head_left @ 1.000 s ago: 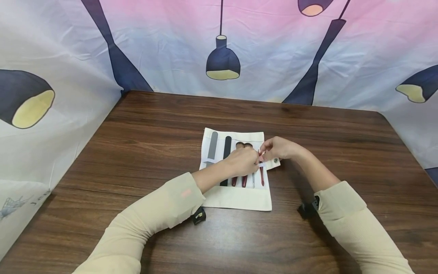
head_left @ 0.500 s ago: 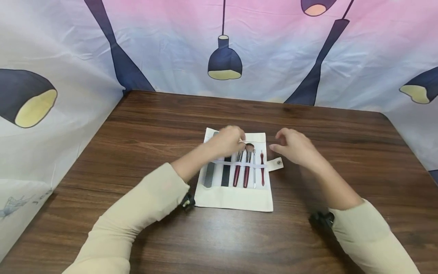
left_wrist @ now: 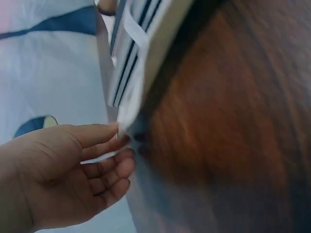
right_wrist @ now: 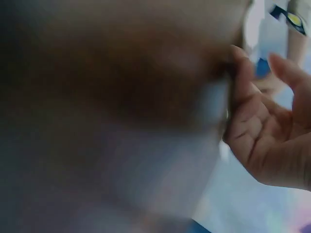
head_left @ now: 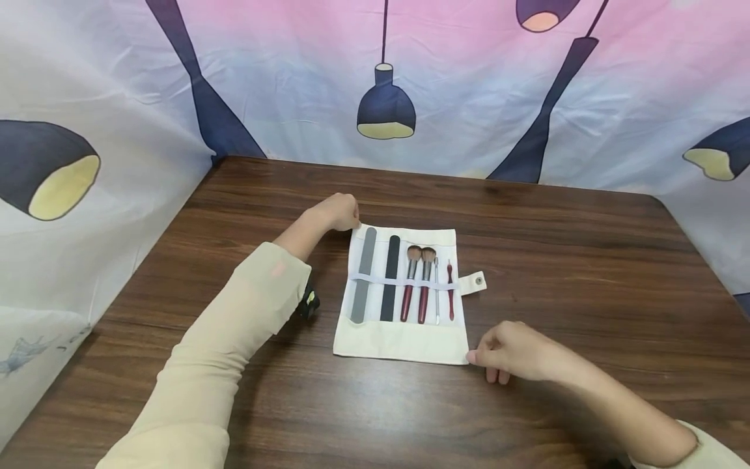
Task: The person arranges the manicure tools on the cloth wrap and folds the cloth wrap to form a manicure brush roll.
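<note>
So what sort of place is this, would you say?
Probably an indoor filming booth: a dark wood-grain table with lamp-printed cloth hung around it, and a cream tool roll lying open on top.

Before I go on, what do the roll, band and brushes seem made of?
Roll: cloth, likely canvas: matte, cream, soft-edged. Band: probably elastic: matte white, drawn across the brushes. Brushes: smooth red handles, perhaps painted wood or plastic; collars likely metal, from the silvery sheen; bristles brown, fibre unclear.

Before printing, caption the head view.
Left hand and right hand at opposite corners of a rectangular cream cloth tool roll on a brown wooden table.
</note>
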Available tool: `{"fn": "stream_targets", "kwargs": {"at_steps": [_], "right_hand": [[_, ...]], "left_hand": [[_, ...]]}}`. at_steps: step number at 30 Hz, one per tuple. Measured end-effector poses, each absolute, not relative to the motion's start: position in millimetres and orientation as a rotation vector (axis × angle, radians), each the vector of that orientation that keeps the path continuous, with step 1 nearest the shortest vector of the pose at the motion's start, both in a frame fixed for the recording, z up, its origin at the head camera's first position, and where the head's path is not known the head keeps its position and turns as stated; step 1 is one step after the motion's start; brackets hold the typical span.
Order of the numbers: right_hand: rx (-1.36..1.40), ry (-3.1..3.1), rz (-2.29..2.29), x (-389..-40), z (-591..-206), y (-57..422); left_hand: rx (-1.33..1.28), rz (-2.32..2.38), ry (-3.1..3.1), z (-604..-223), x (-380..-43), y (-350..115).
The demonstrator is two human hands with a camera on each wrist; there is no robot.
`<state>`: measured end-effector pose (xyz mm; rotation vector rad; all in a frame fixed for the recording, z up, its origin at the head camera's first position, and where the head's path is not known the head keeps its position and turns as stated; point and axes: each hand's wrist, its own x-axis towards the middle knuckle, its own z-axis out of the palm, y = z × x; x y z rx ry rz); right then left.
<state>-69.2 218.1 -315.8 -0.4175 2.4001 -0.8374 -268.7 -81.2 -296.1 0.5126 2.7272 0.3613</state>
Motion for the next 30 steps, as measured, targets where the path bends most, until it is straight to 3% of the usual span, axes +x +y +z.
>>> {"fn": "stream_targets", "kwargs": {"at_steps": [8, 17, 23, 30], "right_hand": [[-0.198, 2.092, -1.198, -70.1, -329.2, 209.5], [-0.219, 2.309, -0.971, -94.9, -323.2, 215.0], [-0.299, 2.596, -0.577, -130.2, -304.0, 236.8], [-0.225, 2.886, -0.383, -175.0, -282.1, 249.7]], "left_hand": [[0.555, 0.503, 2.731, -305.2, -268.6, -95.0], [0.617, 0.408, 2.778, -311.5, -252.9, -113.7], [0.703, 0.335, 2.755, -310.5, -221.9, -124.2], [0.890, 0.235, 2.680, -308.3, -161.7, -105.3]]}}
